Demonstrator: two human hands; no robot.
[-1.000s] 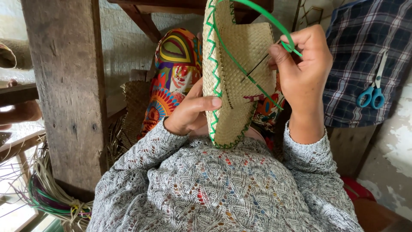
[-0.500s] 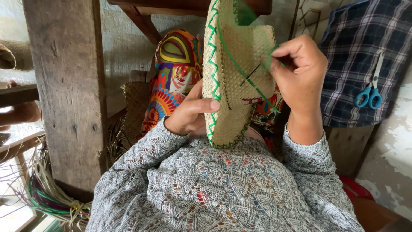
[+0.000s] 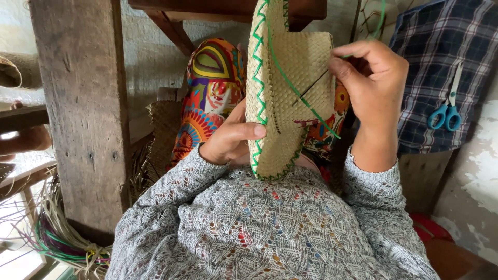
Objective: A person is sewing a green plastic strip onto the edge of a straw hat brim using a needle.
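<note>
I hold a woven straw piece (image 3: 290,98) upright in front of me; its curved edge is stitched with green zigzag thread. My left hand (image 3: 231,139) grips its lower left edge, thumb across the front. My right hand (image 3: 371,85) pinches a thin dark needle (image 3: 310,88) that pierces the weave at the right side. A green strand (image 3: 301,96) runs from the top of the piece diagonally down across its face. Both sleeves are grey knit.
A thick wooden post (image 3: 85,109) stands at the left. Colourful patterned cloth (image 3: 210,98) covers my lap behind the straw piece. Blue-handled scissors (image 3: 447,111) lie on a plaid cloth (image 3: 441,62) at the right. Bundles of straw and coloured strands (image 3: 57,238) lie at the lower left.
My right hand has drawn the green strand's loop in from above the straw piece. The hand has dropped slightly and now pushes the needle into the weave. My left hand stays put.
</note>
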